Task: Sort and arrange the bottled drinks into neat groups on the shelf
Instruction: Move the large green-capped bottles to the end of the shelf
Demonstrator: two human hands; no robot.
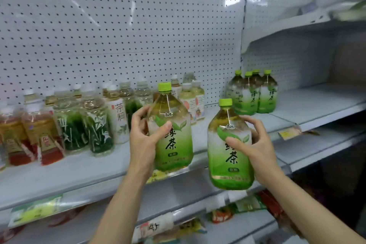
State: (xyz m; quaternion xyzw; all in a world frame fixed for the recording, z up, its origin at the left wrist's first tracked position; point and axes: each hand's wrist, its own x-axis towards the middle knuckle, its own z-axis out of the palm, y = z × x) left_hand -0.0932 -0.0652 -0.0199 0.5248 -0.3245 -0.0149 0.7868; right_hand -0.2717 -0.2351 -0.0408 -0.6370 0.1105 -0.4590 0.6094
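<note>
Two large clear plastic bottles of green tea with lime-green caps and green labels are in the air in front of the white metal shelf [83,168]. The left hand [144,140] has its grip curled round the left green-tea bottle [171,134], thumb across the label, fingers behind. The right hand [255,144] wraps the right green-tea bottle [229,148] the same way and holds it lower, near the shelf's front edge. Both bottles are upright, a little tilted.

Their likely home is the cluster of four matching green-capped bottles [252,95] at the back right of the shelf. To do the step well, the person should set each bottle down just in front of that cluster, base flat, label facing out, right one first so the arms do not cross. The smaller mixed bottles [95,123] and the red-labelled amber tea bottles [29,134] at left look blurred, so their exact kinds are hard to tell.
</note>
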